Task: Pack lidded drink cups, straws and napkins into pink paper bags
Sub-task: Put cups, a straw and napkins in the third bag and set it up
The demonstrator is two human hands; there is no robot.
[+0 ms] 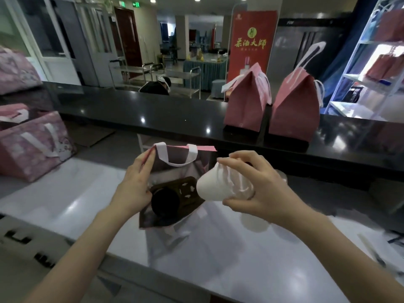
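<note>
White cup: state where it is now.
Head view, centre-right: the white cup is tilted in the right hand, beside the pink bag the left hand holds.

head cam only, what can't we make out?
Head view: top of the white cup covered by the right hand; lid unconfirmed.
Depths of the open pink bag: shadowed under the dark tray.
Contents of the two closed bags: hidden by folded tops.
Right table edge: items blurred, cut off.

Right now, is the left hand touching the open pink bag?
Touching. The head view shows the left hand pinching the left rim of the open pink bag.
</note>
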